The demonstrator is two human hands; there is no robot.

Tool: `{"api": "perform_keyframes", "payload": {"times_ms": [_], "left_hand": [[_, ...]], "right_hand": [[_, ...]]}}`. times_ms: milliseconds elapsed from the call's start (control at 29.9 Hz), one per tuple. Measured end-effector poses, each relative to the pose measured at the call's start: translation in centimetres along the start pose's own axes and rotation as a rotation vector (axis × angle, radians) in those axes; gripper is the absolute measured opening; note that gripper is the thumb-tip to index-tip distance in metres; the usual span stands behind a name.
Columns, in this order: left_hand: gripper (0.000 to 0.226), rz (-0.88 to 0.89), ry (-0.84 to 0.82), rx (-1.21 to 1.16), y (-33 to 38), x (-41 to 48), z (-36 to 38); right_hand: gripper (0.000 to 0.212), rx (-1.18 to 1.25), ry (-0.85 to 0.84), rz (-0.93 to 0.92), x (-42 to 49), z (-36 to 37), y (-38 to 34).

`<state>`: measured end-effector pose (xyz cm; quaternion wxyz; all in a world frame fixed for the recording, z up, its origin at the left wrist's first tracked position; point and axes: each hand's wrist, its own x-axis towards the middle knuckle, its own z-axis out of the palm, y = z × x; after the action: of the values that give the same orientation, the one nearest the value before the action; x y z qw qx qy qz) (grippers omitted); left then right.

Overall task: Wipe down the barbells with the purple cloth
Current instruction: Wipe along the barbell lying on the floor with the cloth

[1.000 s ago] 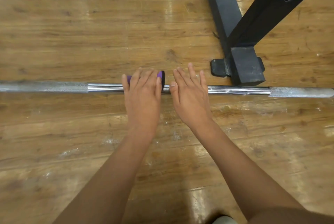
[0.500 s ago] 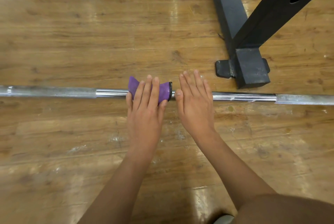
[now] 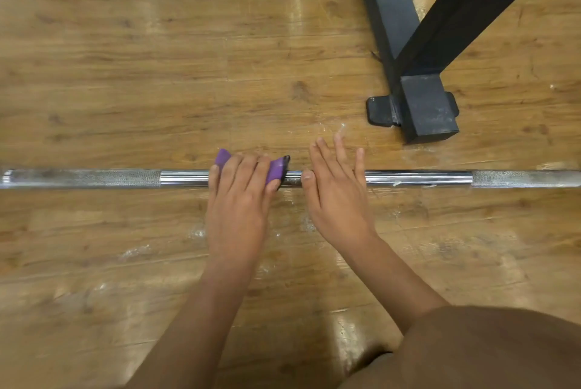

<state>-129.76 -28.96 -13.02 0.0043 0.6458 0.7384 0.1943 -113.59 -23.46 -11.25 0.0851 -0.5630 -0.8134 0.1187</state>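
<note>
While I lean over the wooden floor (image 3: pixel 125 43), its scuffed, glossy boards fill nearly the whole view. A black steel rack (image 3: pixel 429 105) stands on it at the upper right: one square foot with a flat tab on its left side, and a slanted beam with an oval hole rising off to the right. The bar (image 3: pixel 94 178) lies flat on the floor just on my side of that foot and runs straight across from left to right, dull and knurled toward both ends, bright and smooth in the middle.

Both my forearms reach up from the bottom edge to that smooth stretch. My right hand (image 3: pixel 338 197) lies flat across the bar, fingers straight and slightly spread, the tips past it on the far side, the thumb on the steel. My left hand (image 3: pixel 237 209), just beside it but not touching, presses the purple cloth (image 3: pixel 276 168) down onto the bar with straight fingers, thumb on the cloth's right end. The cloth pokes out on either side of my fingers. Pale dusty smears (image 3: pixel 196 233) mark the boards near my wrists.
</note>
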Motion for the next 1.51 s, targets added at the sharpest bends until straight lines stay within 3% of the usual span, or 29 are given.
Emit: {"api": "perform_keyframes", "payload": {"times_ms": [167, 435, 636, 870, 1104, 1271, 1405, 1505], "left_hand": [[0.042, -0.157, 0.104, -0.048, -1.2, -1.6, -0.4], [0.043, -0.025, 0.066, 0.004, 0.4, -3.3, -0.1], [0.045, -0.191, 0.076, -0.077, 0.9, -4.2, -1.1], [0.045, -0.092, 0.031, -0.039, 1.5, -5.4, -1.0], [0.045, -0.259, 0.061, -0.171, 3.6, -7.1, -0.9], [0.042, -0.100, 0.071, -0.104, 1.3, -8.2, -1.2], [0.040, -0.225, 0.105, -0.159, 2.5, -8.3, -1.4], [0.043, -0.149, 0.054, -0.151, 4.4, -9.2, -1.1]], "right_hand": [[0.061, -0.047, -0.008, 0.060, -1.0, -0.6, 1.5], [0.055, -0.027, 0.087, 0.065, -2.7, 0.7, 1.1], [0.054, -0.017, 0.147, 0.049, -3.9, 1.2, 1.0], [0.053, 0.003, 0.234, 0.030, -5.1, 1.9, 1.0], [0.054, 0.007, 0.313, 0.022, -6.4, 2.8, 0.9], [0.056, 0.016, 0.315, 0.008, -7.4, 3.0, 1.1], [0.055, 0.009, 0.321, 0.004, -8.2, 3.2, 1.1], [0.055, 0.015, 0.332, -0.003, -8.7, 3.4, 1.0]]}}
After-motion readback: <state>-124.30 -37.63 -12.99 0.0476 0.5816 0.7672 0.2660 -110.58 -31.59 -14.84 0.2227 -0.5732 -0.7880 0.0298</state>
